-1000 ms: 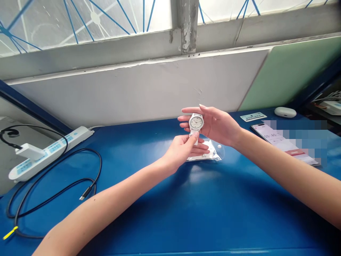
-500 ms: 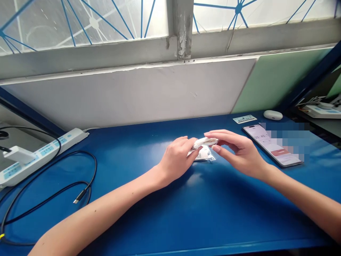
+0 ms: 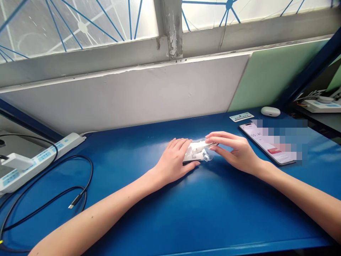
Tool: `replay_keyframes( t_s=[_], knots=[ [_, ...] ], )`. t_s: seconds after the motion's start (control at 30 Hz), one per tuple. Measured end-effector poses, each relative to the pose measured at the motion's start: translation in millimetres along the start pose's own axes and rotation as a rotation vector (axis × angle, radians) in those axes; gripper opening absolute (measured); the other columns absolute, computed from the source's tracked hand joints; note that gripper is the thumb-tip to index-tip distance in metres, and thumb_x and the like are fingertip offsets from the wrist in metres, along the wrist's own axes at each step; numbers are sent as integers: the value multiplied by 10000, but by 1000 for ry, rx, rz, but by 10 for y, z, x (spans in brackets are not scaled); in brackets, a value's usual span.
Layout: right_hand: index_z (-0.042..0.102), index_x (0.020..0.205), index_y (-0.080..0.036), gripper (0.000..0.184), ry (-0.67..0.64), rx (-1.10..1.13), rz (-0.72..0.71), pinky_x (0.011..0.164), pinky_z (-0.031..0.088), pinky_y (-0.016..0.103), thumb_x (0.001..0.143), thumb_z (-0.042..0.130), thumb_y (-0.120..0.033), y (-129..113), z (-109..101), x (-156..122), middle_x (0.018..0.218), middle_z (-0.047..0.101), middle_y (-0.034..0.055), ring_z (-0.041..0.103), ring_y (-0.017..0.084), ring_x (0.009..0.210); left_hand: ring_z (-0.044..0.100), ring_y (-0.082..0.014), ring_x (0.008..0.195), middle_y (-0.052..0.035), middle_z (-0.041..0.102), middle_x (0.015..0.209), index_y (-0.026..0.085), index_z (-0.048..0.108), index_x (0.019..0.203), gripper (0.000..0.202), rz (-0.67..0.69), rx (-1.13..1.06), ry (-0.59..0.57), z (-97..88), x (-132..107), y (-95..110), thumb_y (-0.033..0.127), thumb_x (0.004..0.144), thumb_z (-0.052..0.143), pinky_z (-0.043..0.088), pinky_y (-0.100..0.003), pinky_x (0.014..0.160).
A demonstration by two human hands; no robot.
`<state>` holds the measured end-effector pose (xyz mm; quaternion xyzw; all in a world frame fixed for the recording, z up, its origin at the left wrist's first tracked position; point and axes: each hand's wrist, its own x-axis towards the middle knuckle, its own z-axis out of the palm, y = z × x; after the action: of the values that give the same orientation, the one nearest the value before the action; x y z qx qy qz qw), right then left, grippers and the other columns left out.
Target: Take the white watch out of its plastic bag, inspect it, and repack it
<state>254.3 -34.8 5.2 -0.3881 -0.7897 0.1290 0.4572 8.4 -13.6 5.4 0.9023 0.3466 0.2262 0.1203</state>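
Observation:
A clear plastic bag [image 3: 199, 155] lies on the blue table [image 3: 202, 213] near its middle. My left hand [image 3: 174, 160] pinches the bag's left end, fingers on top and thumb below. My right hand [image 3: 236, 150] comes in from the right, and its fingertips hold a white watch [image 3: 200, 144] flat at the top of the bag. I cannot tell whether the watch is inside the bag or lying on it. Both forearms rest low over the table.
A phone [image 3: 266, 144] with a lit screen lies right of my right hand; behind it are a white label card [image 3: 241, 116] and a white oval case [image 3: 270, 111]. At the left are a power strip [image 3: 42, 153], a white charger [image 3: 14, 161] and a looped black cable [image 3: 53, 199]. A white wall panel stands behind.
The watch was held up facing me a second ago; both hands have brought it down flat to the bag on the table. My left hand now grips the bag's end.

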Motion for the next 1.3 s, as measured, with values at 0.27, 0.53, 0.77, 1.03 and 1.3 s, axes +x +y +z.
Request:
replay_keyframes(
  t_s=[0.27, 0.53, 0.77, 1.03, 1.3],
  knots=[
    [774, 1032, -283, 170, -2, -56, 6, 910, 607, 442, 900, 668, -282, 83, -43, 41, 1072, 766, 72, 731, 266, 980, 529, -332, 1263, -151, 578, 1347, 213, 523, 1364, 519, -69, -146, -70, -4, -16, -144, 380, 896, 673, 449, -502, 1069],
    [774, 992, -275, 144, -46, -137, 51, 789, 631, 407, 885, 680, -297, 214, -187, 52, 1012, 771, 64, 738, 248, 826, 532, -313, 1227, -150, 581, 1299, 175, 543, 1334, 517, -94, -206, -40, 6, -11, -226, 370, 881, 698, 456, -473, 1062],
    [778, 1037, -238, 182, -119, -96, 0, 757, 644, 375, 882, 695, -288, 267, -138, 18, 1072, 774, 85, 748, 216, 764, 571, -284, 1178, -132, 573, 1271, 188, 535, 1337, 474, -57, -223, 0, 24, -30, -219, 372, 918, 659, 484, -431, 1030],
    [747, 1168, -264, 278, -267, -186, -100, 935, 593, 384, 948, 586, -209, 247, 18, -76, 1202, 753, 79, 715, 248, 1087, 568, -309, 1169, -161, 559, 1279, 157, 528, 1347, 532, -9, -126, -5, 55, -48, -205, 379, 893, 693, 512, -472, 999],
    [771, 1053, -252, 247, -281, -346, -93, 782, 590, 377, 973, 538, -258, 202, -158, -2, 1060, 770, 80, 712, 249, 916, 558, -316, 1162, -164, 567, 1269, 145, 544, 1344, 542, -20, -50, -19, 50, -48, -165, 404, 890, 689, 512, -482, 1006]
  ],
)
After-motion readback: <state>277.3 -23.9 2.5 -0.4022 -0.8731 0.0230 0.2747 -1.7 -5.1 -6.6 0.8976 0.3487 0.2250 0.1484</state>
